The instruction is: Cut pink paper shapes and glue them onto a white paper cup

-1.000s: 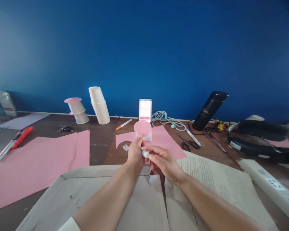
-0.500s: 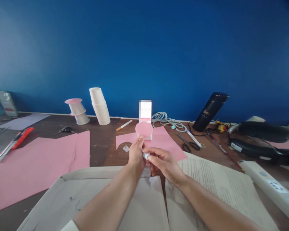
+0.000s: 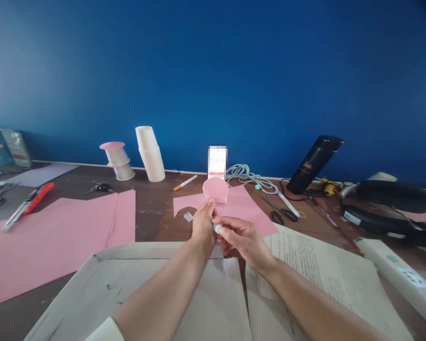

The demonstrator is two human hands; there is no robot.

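Note:
My left hand (image 3: 203, 225) is closed, its thumb at the lower edge of a pink paper disc (image 3: 215, 188). A narrow white edge shows just under the disc; what it belongs to is mostly hidden. Close beside it, my right hand (image 3: 246, 239) pinches a small white cylinder (image 3: 217, 228), which touches or nearly touches the left hand. Its far end is covered by fingers. Beneath both hands lies a cut sheet of pink paper (image 3: 250, 208) with a curved notch at its left. A small clear piece (image 3: 188, 216) rests by that notch.
Paper cups with pink discs (image 3: 118, 161) and a cup stack (image 3: 151, 156) stand back left. A cutter (image 3: 28, 206) lies on pink sheets (image 3: 74, 227). Scissors (image 3: 281, 214), a cable (image 3: 250, 177), a black flask (image 3: 314, 163) and a power strip (image 3: 401, 272) are at right. Cardboard (image 3: 138, 284) is in front.
The whole view has shifted slightly, so things sit a little further right and higher. Both hands keep their grips, with hardly any motion relative to the table.

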